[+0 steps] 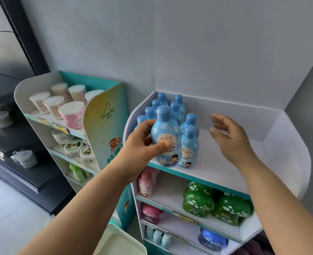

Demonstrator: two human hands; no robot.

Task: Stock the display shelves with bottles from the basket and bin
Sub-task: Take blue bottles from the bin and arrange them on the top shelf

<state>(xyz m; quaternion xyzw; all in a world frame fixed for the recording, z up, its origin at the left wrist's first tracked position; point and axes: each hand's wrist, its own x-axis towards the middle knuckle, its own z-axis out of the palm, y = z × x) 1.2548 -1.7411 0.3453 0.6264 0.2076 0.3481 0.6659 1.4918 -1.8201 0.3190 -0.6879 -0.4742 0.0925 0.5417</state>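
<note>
My left hand (142,150) grips a light blue bottle (165,133) with a blue cap, upright, at the front left of the top shelf (225,162) of a white display stand. Several matching blue bottles (177,111) stand in rows behind and beside it on the left part of that shelf. My right hand (229,137) hovers open over the bare right part of the shelf, fingers spread and pointing toward the bottles, holding nothing. A pale green basket (119,240) shows at the bottom edge, and what it holds is out of sight.
Lower shelves hold pink bottles (145,184), green bottles (199,201), a dark pink bottle (150,212), a dark blue bottle (212,240) and small pale bottles (157,236). A second stand (104,115) with tubs stands to the left. Black shelving (23,162) runs along the far left.
</note>
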